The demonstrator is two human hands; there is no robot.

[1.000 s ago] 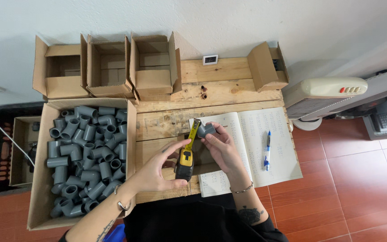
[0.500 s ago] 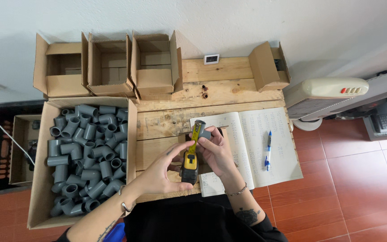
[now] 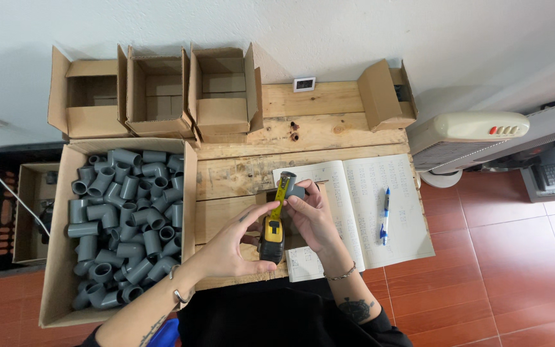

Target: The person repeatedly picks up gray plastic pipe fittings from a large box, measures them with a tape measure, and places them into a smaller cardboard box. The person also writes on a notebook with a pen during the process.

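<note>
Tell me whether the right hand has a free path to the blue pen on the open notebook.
Probably yes. The pen lies uncovered on the notebook's right page, with nothing between it and the right hand. But that hand holds a grey pipe fitting.

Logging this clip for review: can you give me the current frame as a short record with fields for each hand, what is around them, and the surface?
left hand: left hand holds a yellow and black tape measure, its tape pulled out
right hand: right hand holds a grey pipe fitting against the tape
surface: wooden table
beside hands: open notebook with a blue pen
left side: big box full of grey pipe fittings
back: three small open boxes
</note>
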